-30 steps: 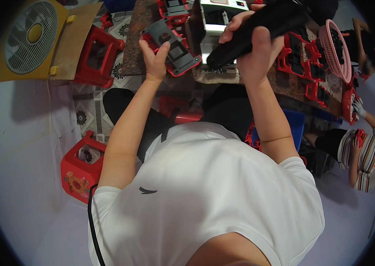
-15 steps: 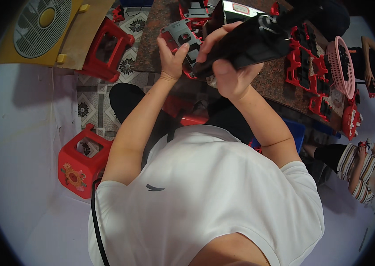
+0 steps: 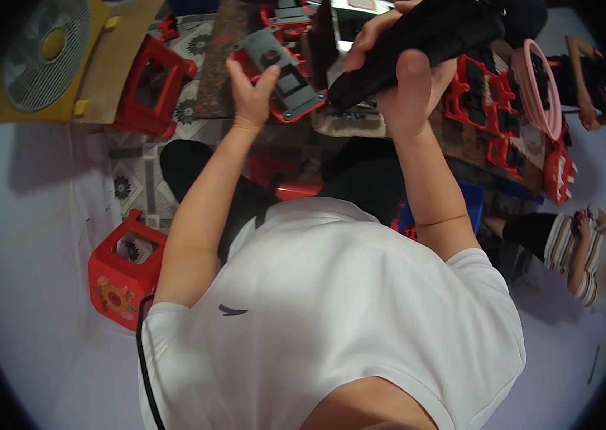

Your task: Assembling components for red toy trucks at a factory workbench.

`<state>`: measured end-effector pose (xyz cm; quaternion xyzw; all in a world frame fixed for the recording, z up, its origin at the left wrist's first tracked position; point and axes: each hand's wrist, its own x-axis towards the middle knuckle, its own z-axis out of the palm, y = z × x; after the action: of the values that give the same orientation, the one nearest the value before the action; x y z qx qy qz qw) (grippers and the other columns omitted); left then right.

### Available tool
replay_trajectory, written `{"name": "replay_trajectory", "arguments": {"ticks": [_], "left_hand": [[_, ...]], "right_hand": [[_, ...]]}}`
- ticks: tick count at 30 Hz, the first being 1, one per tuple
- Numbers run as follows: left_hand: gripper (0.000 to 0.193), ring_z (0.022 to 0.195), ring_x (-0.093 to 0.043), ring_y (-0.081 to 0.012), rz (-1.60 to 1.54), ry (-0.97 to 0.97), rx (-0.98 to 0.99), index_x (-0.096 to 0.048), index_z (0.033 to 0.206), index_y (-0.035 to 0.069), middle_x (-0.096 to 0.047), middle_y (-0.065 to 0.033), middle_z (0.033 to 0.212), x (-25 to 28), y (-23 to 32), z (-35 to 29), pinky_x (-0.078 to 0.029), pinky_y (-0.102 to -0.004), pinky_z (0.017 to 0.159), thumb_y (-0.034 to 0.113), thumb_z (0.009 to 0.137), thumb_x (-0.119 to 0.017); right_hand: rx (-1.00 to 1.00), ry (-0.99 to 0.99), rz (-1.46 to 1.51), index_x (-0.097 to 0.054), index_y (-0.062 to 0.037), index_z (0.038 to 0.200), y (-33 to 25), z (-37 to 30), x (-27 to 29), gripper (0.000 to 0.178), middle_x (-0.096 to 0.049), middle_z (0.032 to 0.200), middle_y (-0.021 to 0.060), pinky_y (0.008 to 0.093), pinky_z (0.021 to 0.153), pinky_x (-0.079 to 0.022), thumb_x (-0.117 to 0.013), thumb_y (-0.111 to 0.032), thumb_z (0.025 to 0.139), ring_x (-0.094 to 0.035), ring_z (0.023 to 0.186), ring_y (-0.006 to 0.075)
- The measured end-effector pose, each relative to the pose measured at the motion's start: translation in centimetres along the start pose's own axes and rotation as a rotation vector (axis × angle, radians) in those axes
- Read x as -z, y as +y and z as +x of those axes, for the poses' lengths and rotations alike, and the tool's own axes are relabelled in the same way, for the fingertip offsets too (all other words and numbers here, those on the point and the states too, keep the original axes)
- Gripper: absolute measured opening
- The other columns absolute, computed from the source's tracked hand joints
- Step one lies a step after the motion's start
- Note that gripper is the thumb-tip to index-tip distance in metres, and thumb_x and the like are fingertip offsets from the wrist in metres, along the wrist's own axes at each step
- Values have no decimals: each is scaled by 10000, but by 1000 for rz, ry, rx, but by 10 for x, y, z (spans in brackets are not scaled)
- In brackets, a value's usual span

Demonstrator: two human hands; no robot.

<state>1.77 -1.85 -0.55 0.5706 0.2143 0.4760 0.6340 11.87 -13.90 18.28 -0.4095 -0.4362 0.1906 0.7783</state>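
My left hand (image 3: 251,99) grips the left edge of a red plastic housing with a grey cover plate (image 3: 290,87), its thumb lying on the plate. The cover has a round hole and rectangular openings. Closed around a thick black tool that looks like an electric screwdriver (image 3: 425,49), my right hand (image 3: 412,89) keeps it slanted, nose down to the left. That nose is close to the housing's right corner; whether they touch I cannot tell. A second red and grey housing (image 3: 289,11) lies just beyond.
Black parts in red frames (image 3: 476,89) line the right of the stone-patterned table (image 3: 215,79), by a pink basket (image 3: 536,86). Red stools (image 3: 113,269) and a yellow fan (image 3: 45,54) stand at left. Two other people are at right, one in a striped shirt (image 3: 568,247).
The view has shifted a little. The housing in my left hand has turned, showing more of its grey plate. My right hand has tilted the black tool flatter, its nose now by the housing's right corner.
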Motion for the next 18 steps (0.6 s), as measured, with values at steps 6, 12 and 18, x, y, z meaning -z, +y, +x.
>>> {"name": "replay_trajectory", "arguments": {"ticks": [6, 12, 18], "left_hand": [[540, 1060, -504, -182, 42, -14, -12, -363, 1262, -6, -505, -117, 1173, 2, -13, 1, -389, -318, 956, 133, 829, -654], [397, 1040, -487, -162, 49, -15, -21, -402, 1163, 14, -512, -102, 1135, -8, -2, 0, -371, -303, 958, 166, 860, -610], [428, 1035, -498, -168, 95, -25, 10, -397, 1179, 13, -520, -102, 1136, 4, 0, 3, -385, -313, 953, 175, 850, -618]], "right_hand": [[262, -108, -409, -404, 40, 1185, 16, -10, 72, 516, -608, 823, 153, 292, 587, -509, -670, -262, 861, -604, 630, 183], [313, -78, -402, -406, 37, 1153, 22, -24, 77, 466, -601, 804, 134, 282, 593, -512, -658, -229, 865, -606, 633, 170], [55, 51, -114, -462, -23, 1087, 10, 23, 48, 403, -584, 773, 80, 274, 545, -510, -642, -331, 899, -582, 600, 138]]}}
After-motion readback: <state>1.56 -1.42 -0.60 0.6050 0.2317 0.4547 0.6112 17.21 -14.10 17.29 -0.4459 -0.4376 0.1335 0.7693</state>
